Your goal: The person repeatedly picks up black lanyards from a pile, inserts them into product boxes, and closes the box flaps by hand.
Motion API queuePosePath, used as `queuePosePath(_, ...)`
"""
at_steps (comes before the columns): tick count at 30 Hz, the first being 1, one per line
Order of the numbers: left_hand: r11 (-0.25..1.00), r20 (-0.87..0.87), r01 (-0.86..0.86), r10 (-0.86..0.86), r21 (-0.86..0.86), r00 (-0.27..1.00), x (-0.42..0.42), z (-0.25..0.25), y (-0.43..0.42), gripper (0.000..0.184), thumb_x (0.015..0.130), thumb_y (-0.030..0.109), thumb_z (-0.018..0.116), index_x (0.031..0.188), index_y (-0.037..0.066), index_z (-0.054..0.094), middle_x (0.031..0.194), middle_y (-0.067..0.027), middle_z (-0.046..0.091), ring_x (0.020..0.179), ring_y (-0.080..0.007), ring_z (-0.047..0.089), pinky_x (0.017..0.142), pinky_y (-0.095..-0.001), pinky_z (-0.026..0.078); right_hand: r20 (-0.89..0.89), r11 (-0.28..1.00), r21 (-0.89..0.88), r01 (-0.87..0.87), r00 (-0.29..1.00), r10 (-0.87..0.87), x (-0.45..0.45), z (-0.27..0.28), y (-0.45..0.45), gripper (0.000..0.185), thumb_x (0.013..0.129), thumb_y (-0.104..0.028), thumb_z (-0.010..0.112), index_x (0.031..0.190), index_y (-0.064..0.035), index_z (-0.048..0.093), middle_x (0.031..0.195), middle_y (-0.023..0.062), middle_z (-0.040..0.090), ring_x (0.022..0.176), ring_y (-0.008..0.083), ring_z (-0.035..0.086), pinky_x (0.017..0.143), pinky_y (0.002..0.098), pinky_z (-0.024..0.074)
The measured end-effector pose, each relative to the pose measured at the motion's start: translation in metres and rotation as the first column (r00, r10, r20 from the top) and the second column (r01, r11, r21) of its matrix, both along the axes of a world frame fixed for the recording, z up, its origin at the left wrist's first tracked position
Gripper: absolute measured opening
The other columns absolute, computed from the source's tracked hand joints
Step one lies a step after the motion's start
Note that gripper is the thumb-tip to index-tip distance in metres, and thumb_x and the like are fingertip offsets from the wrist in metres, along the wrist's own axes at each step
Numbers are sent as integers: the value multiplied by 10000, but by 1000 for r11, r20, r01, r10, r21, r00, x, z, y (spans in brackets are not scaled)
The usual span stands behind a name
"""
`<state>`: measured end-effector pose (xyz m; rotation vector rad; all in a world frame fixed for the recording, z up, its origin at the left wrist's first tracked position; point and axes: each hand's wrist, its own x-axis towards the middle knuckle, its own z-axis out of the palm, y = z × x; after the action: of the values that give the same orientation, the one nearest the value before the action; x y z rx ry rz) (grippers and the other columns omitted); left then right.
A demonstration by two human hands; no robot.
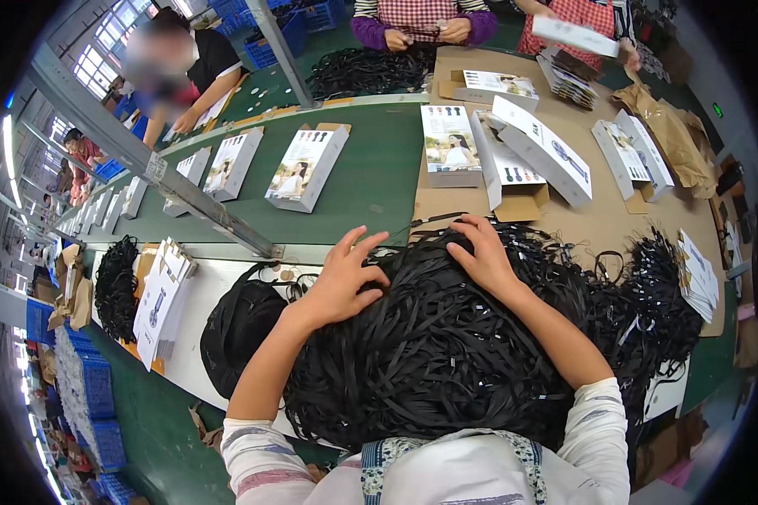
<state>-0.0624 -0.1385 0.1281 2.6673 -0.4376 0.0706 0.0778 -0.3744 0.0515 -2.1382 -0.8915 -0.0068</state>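
Observation:
A large heap of black lanyard straps (pixel 421 345) with small shiny clips lies right in front of my body. My left hand (pixel 345 278) is at the heap's upper left edge, fingers spread and nothing seen in them. At the far edge of the heap, my right hand (pixel 484 261) rests with bent fingers, thumb apart from them, touching or just over the straps. A loose strap (pixel 436 219) runs close to its fingertips. Beyond my right hand, an open white box (pixel 505 164) with cardboard flaps lies on brown cardboard, another box (pixel 556 160) leaning across it.
Printed white boxes (pixel 307 168) stand along the green belt (pixel 354 185) at left. A slanted metal post (pixel 168 177) crosses there. A black bag (pixel 244 337) and flat box stack (pixel 162 303) lie left; folded leaflets (pixel 697 273) lie right. Co-workers sit opposite.

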Motion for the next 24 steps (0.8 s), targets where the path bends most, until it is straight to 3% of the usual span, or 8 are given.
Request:
queuePosePath(7, 971, -79, 42, -62, -236, 995, -2, 57, -6, 82, 741, 62, 629, 818, 49, 651, 1159, -97, 575, 1127, -278, 491, 947, -375, 388, -52, 981, 89, -174, 983, 179, -11, 65, 13, 767, 760, -286, 683, 1373, -37, 295, 1417, 182, 279, 1322, 292, 260, 1065, 351, 236)
queuePosePath(11, 851, 17, 109, -117, -514, 993, 4, 106, -32, 89, 800, 79, 534, 799, 22, 602, 1024, -131, 634, 941, -216, 605, 774, -315, 482, -401, 710, 581, -399, 619, 675, -48, 93, 40, 1122, 653, -394, 773, 1421, -10, 50, 1465, 157, 156, 1357, 223, 137, 1097, 357, 132)
queuePosePath(13, 124, -458, -442, -207, -889, 864, 6, 131, -46, 134, 852, 142, 446, 785, 41, 503, 873, -162, 626, 745, -181, 612, 614, -275, 487, -436, 611, 621, -491, 431, 790, -78, 110, 52, 842, 704, -373, 748, 1323, 0, 316, 1317, 114, 395, 1242, 195, 349, 1038, 334, 272)
queuePosePath(14, -44, -305, -324, -243, -945, 921, 13, 123, -45, 97, 874, 159, 386, 864, 77, 439, 780, -121, 619, 466, -108, 504, 387, -194, 341, -680, 665, 551, -505, 191, 708, -92, 147, 40, 568, 795, -361, 671, 1181, 6, 474, 1089, 74, 579, 1040, 138, 505, 921, 306, 382)
queuePosePath(17, -176, -98, -137, -216, -975, 972, 31, 136, -25, 170, 876, 175, 365, 897, 64, 492, 713, -44, 559, 441, -48, 337, 392, -183, 243, -534, 385, 659, -646, -42, 845, -129, 137, 39, 263, 950, -225, 442, 939, -24, 611, 906, 48, 626, 904, 123, 564, 836, 260, 416)
queuePosePath(20, 241, -93, -180, 331, -954, 939, 47, 119, -31, 324, 908, 276, 341, 1004, 51, 554, 790, -18, 587, 568, -35, 381, 408, -162, 217, -610, 481, 533, -696, 78, 789, -137, 173, 20, 289, 905, -236, 476, 779, -1, 585, 808, 110, 610, 808, 217, 593, 767, 306, 462)
queuePosePath(22, 437, -30, -42, 34, -898, 999, 43, 88, -49, 470, 927, 399, 269, 1136, 64, 523, 990, -19, 599, 690, -56, 419, 553, -175, 311, -87, 567, -113, -816, 576, 813, -117, 186, 9, 244, 861, -249, 544, 783, -21, 577, 759, 111, 562, 750, 250, 574, 678, 360, 480)
queuePosePath(24, 196, -324, -265, -408, -944, 853, 21, 63, -78, 885, 807, 747, 101, 1279, 71, 422, 1070, -66, 586, 786, -113, 482, 658, -233, 373, 70, 766, -158, -623, 767, 638, -89, 202, 0, 229, 770, -253, 605, 719, -33, 566, 723, 116, 534, 756, 279, 550, 641, 386, 471)
